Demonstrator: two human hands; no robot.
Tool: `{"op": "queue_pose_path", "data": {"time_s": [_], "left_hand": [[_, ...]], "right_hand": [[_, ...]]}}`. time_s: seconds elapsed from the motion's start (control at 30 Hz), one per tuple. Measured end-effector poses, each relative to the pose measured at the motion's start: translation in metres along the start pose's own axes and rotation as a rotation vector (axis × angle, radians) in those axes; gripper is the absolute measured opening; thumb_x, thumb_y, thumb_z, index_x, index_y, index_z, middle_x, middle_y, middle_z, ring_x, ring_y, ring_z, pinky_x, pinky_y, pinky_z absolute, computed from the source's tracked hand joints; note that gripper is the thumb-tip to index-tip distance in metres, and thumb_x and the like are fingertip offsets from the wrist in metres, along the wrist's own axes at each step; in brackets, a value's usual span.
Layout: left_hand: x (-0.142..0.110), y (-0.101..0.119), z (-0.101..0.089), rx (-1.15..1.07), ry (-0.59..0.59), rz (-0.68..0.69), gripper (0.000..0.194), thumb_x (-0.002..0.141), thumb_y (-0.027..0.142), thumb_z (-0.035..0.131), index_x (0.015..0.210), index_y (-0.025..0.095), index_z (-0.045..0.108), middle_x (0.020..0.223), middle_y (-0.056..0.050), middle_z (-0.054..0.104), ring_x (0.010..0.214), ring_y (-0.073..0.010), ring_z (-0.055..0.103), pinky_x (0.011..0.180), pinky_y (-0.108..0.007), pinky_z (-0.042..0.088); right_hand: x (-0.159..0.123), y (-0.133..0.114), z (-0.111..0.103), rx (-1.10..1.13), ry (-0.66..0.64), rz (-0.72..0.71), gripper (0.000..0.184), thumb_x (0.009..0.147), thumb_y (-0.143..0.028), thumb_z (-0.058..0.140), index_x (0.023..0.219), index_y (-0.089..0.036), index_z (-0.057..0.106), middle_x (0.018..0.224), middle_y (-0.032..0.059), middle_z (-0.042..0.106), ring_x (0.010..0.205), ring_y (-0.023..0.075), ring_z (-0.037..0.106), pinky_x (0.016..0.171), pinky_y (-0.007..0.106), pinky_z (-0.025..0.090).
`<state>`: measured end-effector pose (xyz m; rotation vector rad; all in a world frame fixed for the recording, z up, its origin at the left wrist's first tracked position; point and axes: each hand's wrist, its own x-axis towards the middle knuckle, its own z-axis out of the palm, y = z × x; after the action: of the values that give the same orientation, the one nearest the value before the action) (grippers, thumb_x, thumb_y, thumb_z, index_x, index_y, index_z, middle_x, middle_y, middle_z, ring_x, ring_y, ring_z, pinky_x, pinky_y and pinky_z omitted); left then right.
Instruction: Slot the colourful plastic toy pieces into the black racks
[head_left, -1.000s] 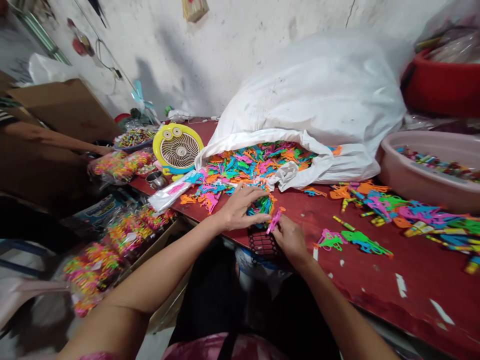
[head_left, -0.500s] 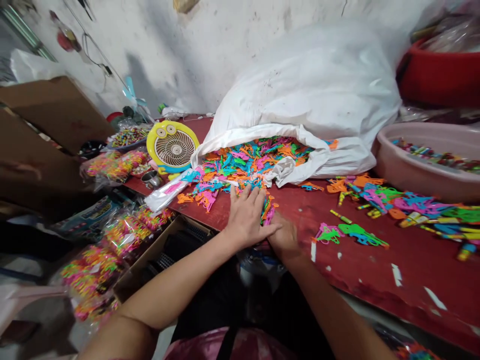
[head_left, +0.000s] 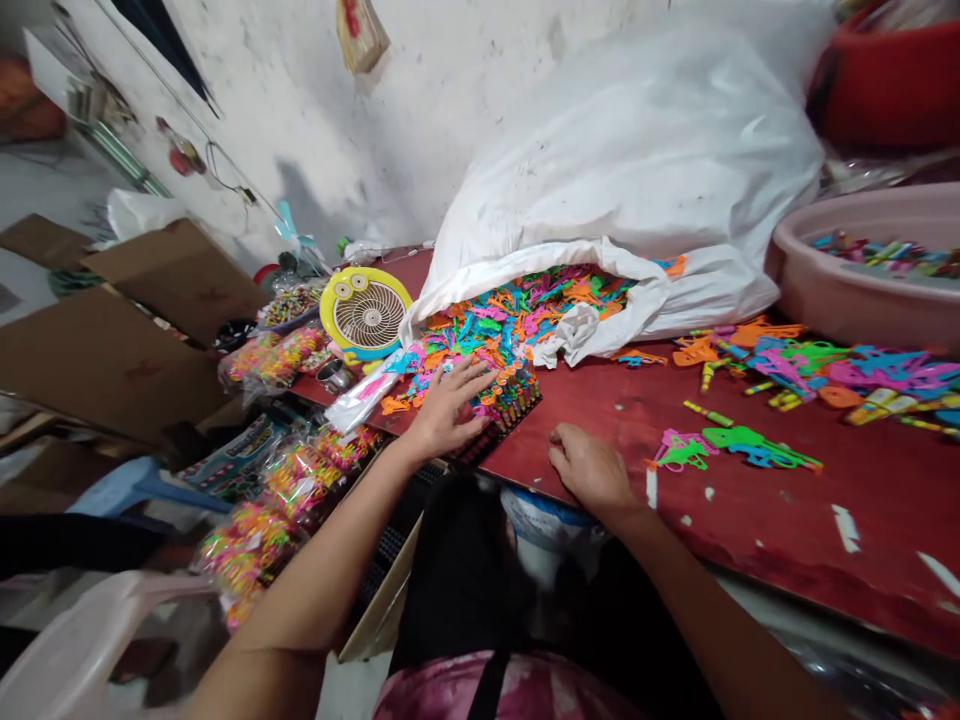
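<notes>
My left hand (head_left: 450, 408) is open, fingers spread, over the left side of a dark rack (head_left: 534, 402). Packed in the rack are small upright pieces with round orange tops (head_left: 511, 378) and patterned sides; its left part is hidden by the hand. Right of the rack, my right hand (head_left: 594, 468) rests near the table's front edge with its fingers curled in, and nothing shows in it. Behind the rack, small colourful plastic toy guns (head_left: 480, 325) spill from the mouth of a big white sack (head_left: 630, 170).
Toy guns and striped sticks (head_left: 817, 370) lie on the red table (head_left: 592, 395) at right, before a pink tub (head_left: 840, 265). A yellow fan (head_left: 365, 312) and a metal cup (head_left: 334, 377) stand at left. Bagged colourful pieces (head_left: 255, 550) and an open carton (head_left: 379, 600) sit below.
My hands have moved apart: the left has lifted and shifted left, and the right has drawn back from the rack. More of the rack shows. The view has shifted.
</notes>
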<state>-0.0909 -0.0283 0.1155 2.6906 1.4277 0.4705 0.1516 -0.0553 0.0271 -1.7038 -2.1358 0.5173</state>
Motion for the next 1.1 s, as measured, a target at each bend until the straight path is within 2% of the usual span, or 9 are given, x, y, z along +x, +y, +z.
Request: {"op": "queue_pose_path", "data": {"time_s": [0.1, 0.2, 0.23, 0.3, 0.43, 0.5, 0.6, 0.93, 1.1], "left_hand": [[-0.017, 0.009, 0.021, -0.027, 0.232, -0.077, 0.068, 0.088, 0.043, 0.066, 0.148, 0.027, 0.039, 0.154, -0.012, 0.041, 0.147, -0.0297, 0.032, 0.119, -0.054, 0.025], [-0.033, 0.019, 0.047, -0.084, 0.590, -0.195, 0.058, 0.086, 0.046, 0.070, 0.137, 0.026, 0.050, 0.142, -0.013, 0.052, 0.135, -0.0277, 0.047, 0.111, -0.050, 0.038], [-0.036, 0.021, 0.053, -0.096, 0.664, -0.210, 0.052, 0.085, 0.045, 0.071, 0.130, 0.025, 0.055, 0.135, -0.012, 0.057, 0.129, -0.0272, 0.052, 0.108, -0.048, 0.041], [-0.036, 0.022, 0.060, -0.103, 0.729, -0.206, 0.042, 0.083, 0.043, 0.074, 0.118, 0.024, 0.063, 0.122, -0.010, 0.064, 0.119, -0.0255, 0.057, 0.102, -0.045, 0.044], [-0.020, 0.015, 0.056, -0.086, 0.701, -0.162, 0.021, 0.084, 0.041, 0.074, 0.096, 0.023, 0.072, 0.099, -0.005, 0.070, 0.098, -0.0208, 0.063, 0.093, -0.040, 0.044], [-0.012, 0.011, 0.053, -0.098, 0.664, -0.143, 0.016, 0.088, 0.038, 0.070, 0.088, 0.022, 0.073, 0.087, -0.003, 0.070, 0.087, -0.0185, 0.063, 0.086, -0.037, 0.043], [-0.007, 0.007, 0.053, -0.132, 0.625, -0.122, 0.014, 0.091, 0.034, 0.066, 0.088, 0.021, 0.072, 0.080, -0.002, 0.069, 0.080, -0.0170, 0.061, 0.080, -0.034, 0.042], [-0.004, 0.005, 0.057, -0.187, 0.600, -0.102, 0.019, 0.095, 0.035, 0.060, 0.088, 0.021, 0.070, 0.084, -0.002, 0.072, 0.079, -0.0163, 0.062, 0.085, -0.036, 0.042], [-0.003, 0.005, 0.058, -0.190, 0.605, -0.107, 0.019, 0.094, 0.034, 0.061, 0.085, 0.020, 0.070, 0.080, -0.002, 0.070, 0.077, -0.0166, 0.060, 0.079, -0.034, 0.043]], "right_hand": [[0.011, 0.010, 0.003, 0.048, 0.059, -0.029, 0.019, 0.091, -0.021, 0.048, 0.100, -0.017, 0.065, 0.098, 0.0086, 0.069, 0.087, 0.0195, 0.062, 0.070, 0.029, 0.037], [0.024, 0.023, 0.006, 0.125, 0.160, -0.071, 0.019, 0.089, -0.020, 0.049, 0.100, -0.015, 0.064, 0.098, 0.0095, 0.067, 0.086, 0.0198, 0.062, 0.073, 0.029, 0.041], [0.029, 0.027, 0.006, 0.157, 0.207, -0.084, 0.021, 0.088, -0.020, 0.050, 0.102, -0.015, 0.064, 0.099, 0.0101, 0.066, 0.087, 0.0202, 0.062, 0.075, 0.030, 0.043], [0.042, 0.030, 0.006, 0.225, 0.300, -0.109, 0.027, 0.086, -0.021, 0.051, 0.109, -0.015, 0.063, 0.102, 0.0113, 0.065, 0.089, 0.0216, 0.063, 0.078, 0.032, 0.047], [0.075, 0.027, 0.010, 0.422, 0.396, -0.156, 0.047, 0.080, -0.017, 0.052, 0.126, -0.016, 0.058, 0.116, 0.0131, 0.063, 0.097, 0.0229, 0.064, 0.086, 0.037, 0.052], [0.091, 0.024, 0.016, 0.541, 0.374, -0.192, 0.051, 0.077, -0.015, 0.052, 0.128, -0.017, 0.058, 0.118, 0.0119, 0.064, 0.099, 0.0221, 0.065, 0.090, 0.038, 0.053], [0.105, 0.020, 0.026, 0.651, 0.324, -0.235, 0.050, 0.076, -0.014, 0.052, 0.125, -0.017, 0.062, 0.117, 0.0105, 0.067, 0.099, 0.0210, 0.066, 0.093, 0.039, 0.053], [0.103, 0.021, 0.029, 0.533, 0.377, -0.241, 0.045, 0.080, -0.016, 0.049, 0.122, -0.015, 0.067, 0.115, 0.0121, 0.068, 0.098, 0.0236, 0.065, 0.091, 0.039, 0.052], [0.104, 0.018, 0.033, 0.545, 0.369, -0.247, 0.049, 0.077, -0.012, 0.049, 0.123, -0.018, 0.066, 0.114, 0.0106, 0.067, 0.099, 0.0228, 0.065, 0.092, 0.039, 0.052]]}}
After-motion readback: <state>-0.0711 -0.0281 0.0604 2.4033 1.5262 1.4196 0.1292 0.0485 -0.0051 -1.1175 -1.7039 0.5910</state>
